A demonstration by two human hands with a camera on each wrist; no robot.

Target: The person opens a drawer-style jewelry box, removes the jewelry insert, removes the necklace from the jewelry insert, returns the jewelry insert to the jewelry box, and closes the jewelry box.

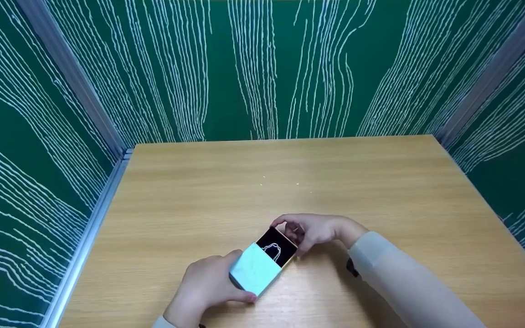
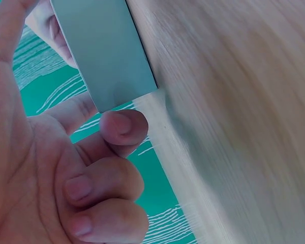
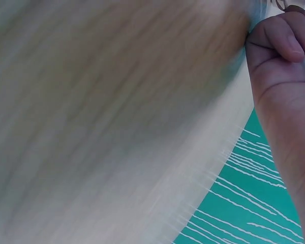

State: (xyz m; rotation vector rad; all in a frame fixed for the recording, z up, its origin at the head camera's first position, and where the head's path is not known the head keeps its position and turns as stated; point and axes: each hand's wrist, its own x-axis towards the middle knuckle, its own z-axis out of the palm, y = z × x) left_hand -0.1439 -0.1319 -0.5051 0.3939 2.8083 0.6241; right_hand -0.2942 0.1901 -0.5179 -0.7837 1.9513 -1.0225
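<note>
A small turquoise jewelry box is held low over the near middle of the table, tilted in the head view. My left hand grips its outer sleeve, thumb along the near edge. From the sleeve's far right end a black-lined drawer sticks partway out. Inside the drawer lies a silver chain bracelet, partly hidden under the sleeve. My right hand pinches the drawer's outer end between thumb and fingers. In the left wrist view, the box shows a plain side, with several fingers curled below it.
The wooden table carries a few tiny pale specks beyond the hands. Green panels with white wavy lines stand behind it and at both sides, joined by metal posts.
</note>
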